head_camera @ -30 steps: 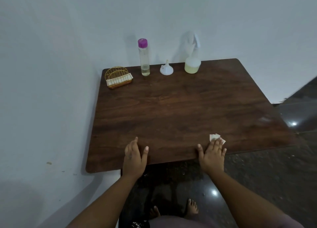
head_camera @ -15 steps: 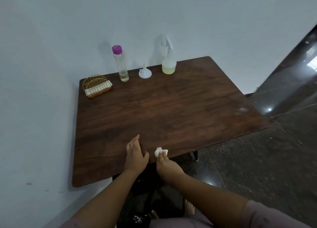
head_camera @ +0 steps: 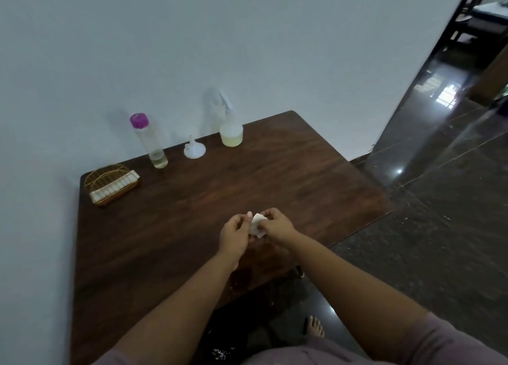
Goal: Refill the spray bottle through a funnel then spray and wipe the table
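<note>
The tissue (head_camera: 257, 225) is mostly hidden between the left hand (head_camera: 235, 235) and right hand (head_camera: 276, 225), so its shape is hard to tell. The sprayer top (head_camera: 224, 103) is blurry and fades into the wall. The arms cover part of the table (head_camera: 192, 213), and its near left corner runs off the bottom edge. One foot (head_camera: 314, 326) shows under the table.

Our left hand (head_camera: 235, 234) and right hand (head_camera: 276, 225) have lifted off the table's (head_camera: 192, 227) near edge and now hold the white tissue (head_camera: 257, 224) together above it.
</note>
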Tool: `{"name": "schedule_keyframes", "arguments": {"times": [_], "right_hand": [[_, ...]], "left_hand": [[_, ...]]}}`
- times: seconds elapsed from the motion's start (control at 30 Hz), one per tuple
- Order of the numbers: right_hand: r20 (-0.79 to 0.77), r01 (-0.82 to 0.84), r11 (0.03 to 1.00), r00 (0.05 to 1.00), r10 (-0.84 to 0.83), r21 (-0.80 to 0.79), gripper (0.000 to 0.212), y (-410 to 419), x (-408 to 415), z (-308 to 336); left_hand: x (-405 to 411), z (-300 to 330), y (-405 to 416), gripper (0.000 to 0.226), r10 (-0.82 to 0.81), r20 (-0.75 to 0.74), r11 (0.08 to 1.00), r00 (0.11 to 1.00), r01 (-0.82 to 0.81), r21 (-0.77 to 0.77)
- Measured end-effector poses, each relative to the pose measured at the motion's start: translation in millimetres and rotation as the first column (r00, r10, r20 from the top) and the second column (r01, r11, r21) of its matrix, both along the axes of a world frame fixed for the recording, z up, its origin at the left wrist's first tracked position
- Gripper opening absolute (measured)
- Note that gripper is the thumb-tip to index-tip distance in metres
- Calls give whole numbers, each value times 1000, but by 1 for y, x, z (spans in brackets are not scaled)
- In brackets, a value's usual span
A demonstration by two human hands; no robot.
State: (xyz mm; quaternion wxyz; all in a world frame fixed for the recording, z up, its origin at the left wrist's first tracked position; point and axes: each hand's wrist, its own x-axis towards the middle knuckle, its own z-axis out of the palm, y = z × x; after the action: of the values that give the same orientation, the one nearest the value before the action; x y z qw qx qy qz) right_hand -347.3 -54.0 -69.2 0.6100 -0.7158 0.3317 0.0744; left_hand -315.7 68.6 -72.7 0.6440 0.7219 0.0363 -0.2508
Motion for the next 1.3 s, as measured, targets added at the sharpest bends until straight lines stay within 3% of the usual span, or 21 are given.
{"name": "schedule_keyframes", "arguments": {"times": [0.07,0.13,0.2,0.27,0.43,0.63,0.77,0.97,1.1,1.13,1.3], "right_hand": [[-8,107,990,994,-106,90,28,-25,9,-3],[15,203,931,976,-218,303,31,-51,21,-3],[48,219,883,964,-262,416,26,-79,30,1],[111,181,906,965,-239,383,27,-113,43,-7],[160,107,994,982,-104,-9,37,-227,78,-20],[62,112,986,993,-105,-122,12,-374,113,-34],[-57,96,946,991,-119,-309,24,-467,125,-49],[-231,61,947,963,-138,-316,34,-546,160,-70],[-207,183,983,962,-178,5,62,-569,195,-79],[-215,198,980,958,-188,23,67,-574,201,-86],[-316,150,987,935,-162,-62,55,-584,203,-110]], "left_hand": [[11,0,-23,15,-44,73,999,996,41,31],[25,-1,-48,4,-96,122,993,988,88,76],[39,0,-78,8,-135,146,986,980,118,120],[54,3,-115,9,-155,185,979,970,126,162],[94,-1,-233,11,-244,180,958,953,209,195],[140,-8,-365,34,-337,54,936,940,328,131],[169,-19,-427,34,-341,127,918,931,302,256],[209,-36,-484,39,-497,258,815,828,345,465],[229,-41,-501,41,-451,285,827,846,276,489],[231,-44,-501,41,-446,302,829,843,262,494],[235,-50,-481,42,-489,394,788,778,200,582]]}}
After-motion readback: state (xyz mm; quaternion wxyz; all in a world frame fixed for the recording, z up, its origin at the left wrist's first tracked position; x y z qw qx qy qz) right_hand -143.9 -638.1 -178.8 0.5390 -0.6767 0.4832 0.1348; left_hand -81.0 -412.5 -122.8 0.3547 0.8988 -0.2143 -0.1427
